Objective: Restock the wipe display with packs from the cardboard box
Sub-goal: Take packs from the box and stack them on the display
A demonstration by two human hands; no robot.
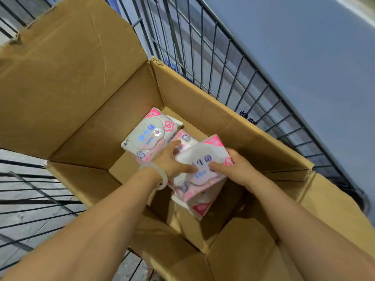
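A pink and white wipe pack (199, 171) is held upright between two hands, low inside an open cardboard box (213, 110). The left hand (172, 159) grips the pack's left side, thumb laid across its front and fingers curled round its upper edge. The right hand (233, 167) grips the right side, thumb pressed on the front face beside the blue lettering. The pack's print is blurred, so its text cannot be read.

Three packs can be counted in the box. The held one is nearest. A second pack (149, 133) lies flat on the box floor at the far left corner, face up, with a white cloud-shaped lid and a pink flower mark. A third pack (185, 137) shows only partly, between the flat pack and the held one, just behind the left hand's fingers.

One pale translucent bangle (162, 179) sits on the left wrist. Both forearms are bare.

The box's four flaps stand open, the largest flap (67, 57) rising at the upper left. The box sits inside a dark wire-mesh cart (233, 63). Grey floor (304, 47) shows beyond the mesh.
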